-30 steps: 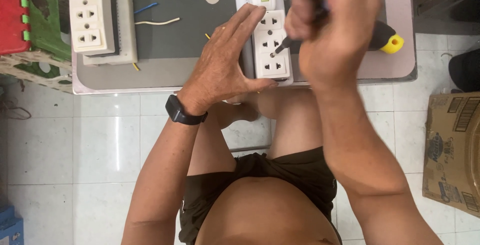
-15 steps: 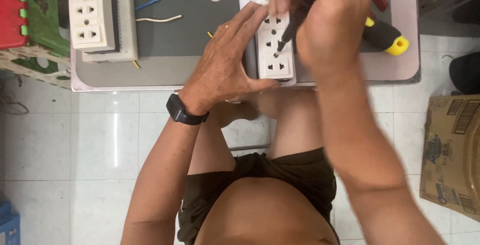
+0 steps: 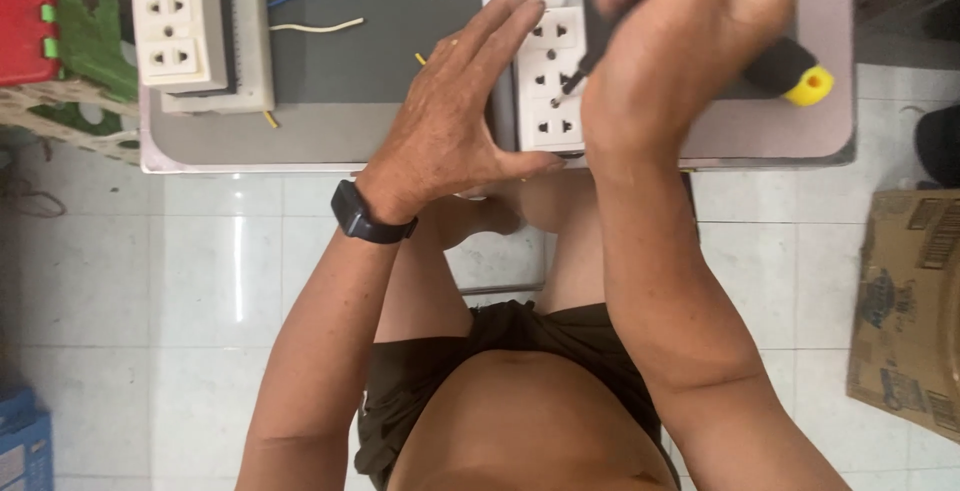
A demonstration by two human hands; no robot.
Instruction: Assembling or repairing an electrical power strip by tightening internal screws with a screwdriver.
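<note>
Strip (image 3: 548, 71), white and multi-socket, lies on the grey table (image 3: 330, 131) near its front edge. Long axis runs away from the person: one end sits at the table edge, the switch end points to the far side. Sockets face up.

Screwdriver (image 3: 578, 76) tip touches the strip face between the sockets, with the shaft tilted up and to the right into the right hand (image 3: 690, 51). This hand is closed around the handle, which is mostly hidden and blurred.

Left hand (image 3: 455, 121) is open and flat, fingers extended along the strip's left side, thumb hooked round its near end, bracing it. A black watch (image 3: 368, 219) sits on that wrist.

Yellow-and-black tool (image 3: 795, 76) lies to the right. Second strip (image 3: 180, 16) rests at far left, well apart, with loose wires (image 3: 315, 26) between.
</note>
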